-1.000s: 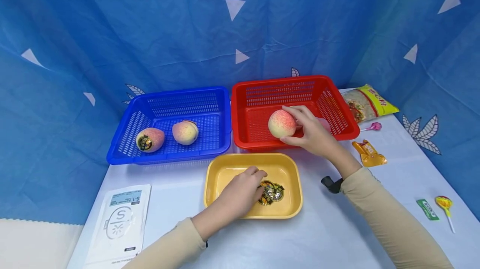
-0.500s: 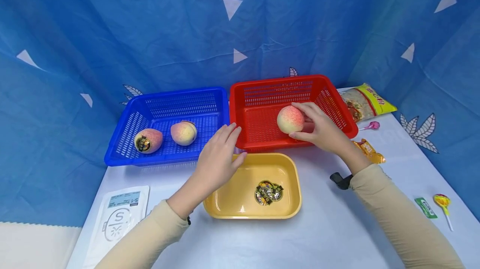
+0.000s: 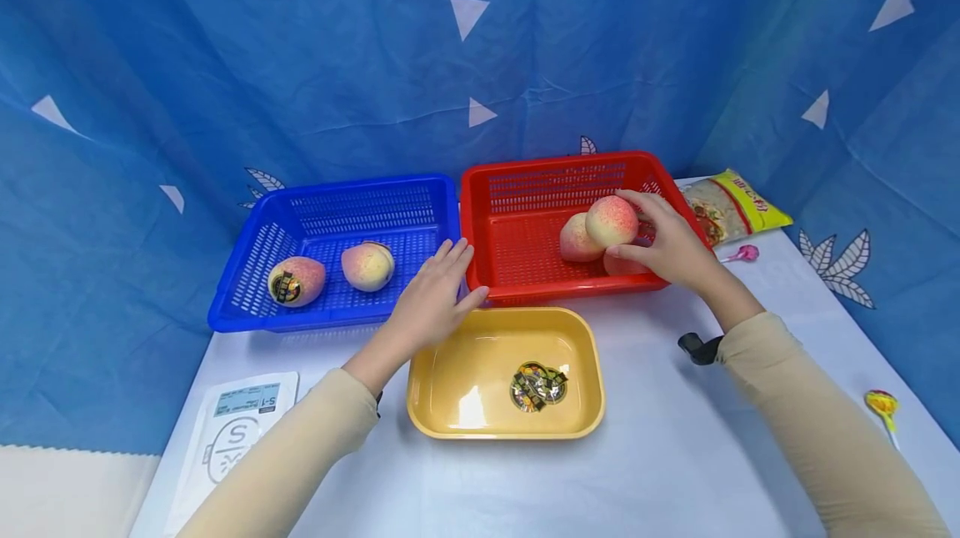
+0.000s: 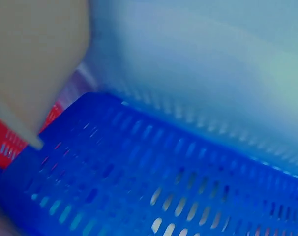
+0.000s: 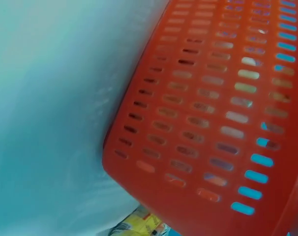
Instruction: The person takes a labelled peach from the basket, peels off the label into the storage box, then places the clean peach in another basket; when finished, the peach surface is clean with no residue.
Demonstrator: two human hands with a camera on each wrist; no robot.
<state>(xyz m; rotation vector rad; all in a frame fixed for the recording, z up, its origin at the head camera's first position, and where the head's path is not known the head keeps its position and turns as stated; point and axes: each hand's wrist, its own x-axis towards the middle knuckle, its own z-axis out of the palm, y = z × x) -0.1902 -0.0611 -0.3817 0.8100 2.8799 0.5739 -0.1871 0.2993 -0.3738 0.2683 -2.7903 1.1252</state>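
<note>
In the head view my right hand (image 3: 667, 246) holds a round pink-and-cream peach (image 3: 611, 219) between thumb and fingers, over the right half of the red basket (image 3: 513, 267). Behind and below it sit another peach (image 3: 577, 239) and a third, partly hidden by the hand. My left hand (image 3: 435, 296) holds nothing; its fingers are straight, by the front right corner of the blue basket (image 3: 337, 319) and over a corner of the yellow tray (image 3: 450, 388). Inside the blue basket lie a peach with a dark sticker (image 3: 296, 281) and a plain peach (image 3: 367, 265).
Round black-and-gold stickers (image 3: 536, 385) lie in the yellow tray. A white pouch (image 3: 240, 429) is at left. To the right are a noodle bag (image 3: 731, 208), a pink lollipop (image 3: 742, 253) and a yellow-red lollipop (image 3: 883, 404). The red basket's slotted wall (image 5: 188, 211) fills much of the right wrist view.
My left hand has left the yellow tray for the blue basket's corner. My right hand has carried the peach rightward, exposing another behind it; its arm now covers the orange and green packets.
</note>
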